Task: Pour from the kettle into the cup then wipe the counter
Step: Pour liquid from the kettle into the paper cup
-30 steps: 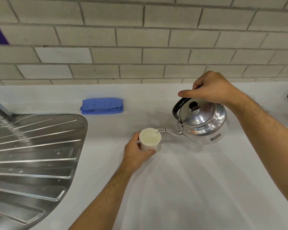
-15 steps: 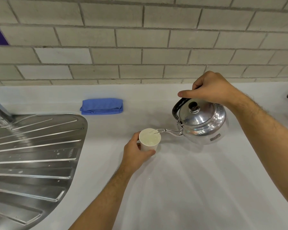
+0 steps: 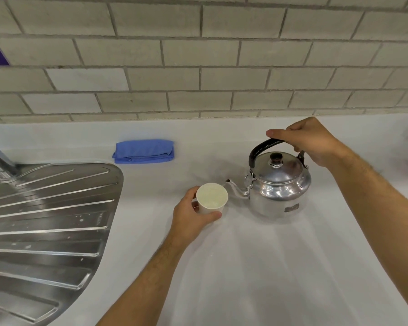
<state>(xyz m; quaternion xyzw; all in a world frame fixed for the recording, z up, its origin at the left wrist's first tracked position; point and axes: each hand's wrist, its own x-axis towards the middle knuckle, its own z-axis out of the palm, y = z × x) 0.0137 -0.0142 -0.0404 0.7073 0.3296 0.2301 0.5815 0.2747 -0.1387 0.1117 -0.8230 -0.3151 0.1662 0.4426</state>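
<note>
pour looks finished. kettle (image 3: 279, 184) upright, apparently resting on counter (image 3: 269, 267), right of centre; spout level with cup rim and just beside it, no stream visible. right hand (image 3: 309, 142) closed around the black kettle handle. cup (image 3: 212, 198) on counter just left of spout, interior pale; fill level hard to read. left hand (image 3: 191, 220) wrapped around the near-left side of cup, fingers closed on it.

left to do: release kettle and cup, fetch cloth (image 3: 143, 151), wipe. cloth folded, blue, untouched, far on counter near the wall (image 3: 198, 67), well apart from both hands. drainboard (image 3: 45, 220) at left, a few droplets on it. no obvious spill on counter, though white surface could hide one.

versus half a second ago: kettle was tilted with spout over cup rim; now righted and set back to the right, spout clear of rim. left hand and cup unchanged in place. cloth not moved.
</note>
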